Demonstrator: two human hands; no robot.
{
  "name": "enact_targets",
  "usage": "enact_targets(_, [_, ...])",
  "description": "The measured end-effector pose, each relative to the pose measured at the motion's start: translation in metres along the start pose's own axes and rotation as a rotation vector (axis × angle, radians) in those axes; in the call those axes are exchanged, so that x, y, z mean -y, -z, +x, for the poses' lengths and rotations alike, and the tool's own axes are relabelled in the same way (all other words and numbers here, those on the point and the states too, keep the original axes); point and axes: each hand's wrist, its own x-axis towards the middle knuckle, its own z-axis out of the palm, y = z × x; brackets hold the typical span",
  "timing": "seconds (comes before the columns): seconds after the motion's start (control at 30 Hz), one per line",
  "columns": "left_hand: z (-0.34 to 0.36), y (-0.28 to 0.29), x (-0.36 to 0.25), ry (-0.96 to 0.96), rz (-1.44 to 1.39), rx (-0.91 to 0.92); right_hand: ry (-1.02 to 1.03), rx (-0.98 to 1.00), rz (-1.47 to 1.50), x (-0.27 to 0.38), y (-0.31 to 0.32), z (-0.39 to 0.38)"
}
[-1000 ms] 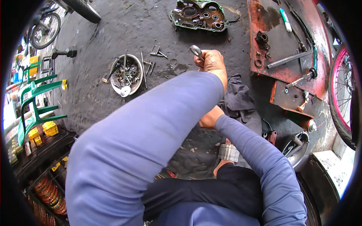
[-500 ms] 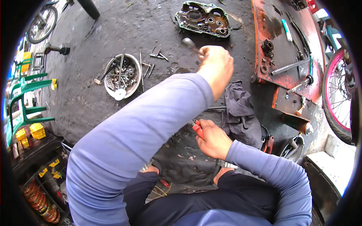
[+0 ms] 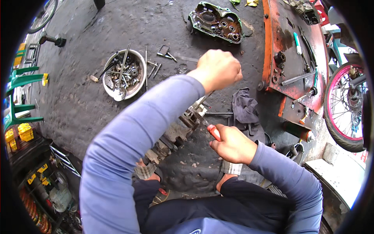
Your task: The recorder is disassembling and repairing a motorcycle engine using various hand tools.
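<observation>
floor (image 3: 89,117) dark beside red-edged platform (image 3: 268,46); left hand (image 3: 219,71) clutching blurred tool (image 3: 189,59), right hand (image 3: 235,145) red handle (image 3: 213,132)

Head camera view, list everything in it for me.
Metal casing: one, dark grey, top centre
Bowl: one, whitish, left of centre, metal parts inside
Bench: one, red-and-dark, upper right
Cloth: one, dark grey, right of centre
Pink-rimmed wheel: one, pink, right edge
Chair: at least one, green, left edge
Boxes: at least two, yellow, lower left
Metal assembly: one, grey, centre
Red-handled tool: one, red grip, in right hand
Blurred tool: one, grey, seemingly in left hand
Hands: two, bare, centre
Sleeves: two, blue, below
</observation>
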Motion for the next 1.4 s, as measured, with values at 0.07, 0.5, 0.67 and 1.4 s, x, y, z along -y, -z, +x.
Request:
enact_targets(0.07, [-0.003, -0.011, 0.013, 0.000, -0.100, -0.024, -0.013, 0.023, -0.048, 0.007, 0.001, 0.001])
enact_targets(0.5, [0.018, -0.003, 0.032, -0.335, -0.070, 0.048, -0.501, 0.574, -0.219, 0.149, 0.029, 0.032])
enact_targets(0.67, [0.013, -0.005, 0.030, -0.335, -0.053, -0.003, -0.575, 0.680, -0.514, 0.170, 0.014, 0.050])
enact_targets(1.4, [0.011, -0.011, 0.043, -0.374, -0.095, -0.110, 0.032, -0.043, -0.316, 0.025, -0.028, 0.016])
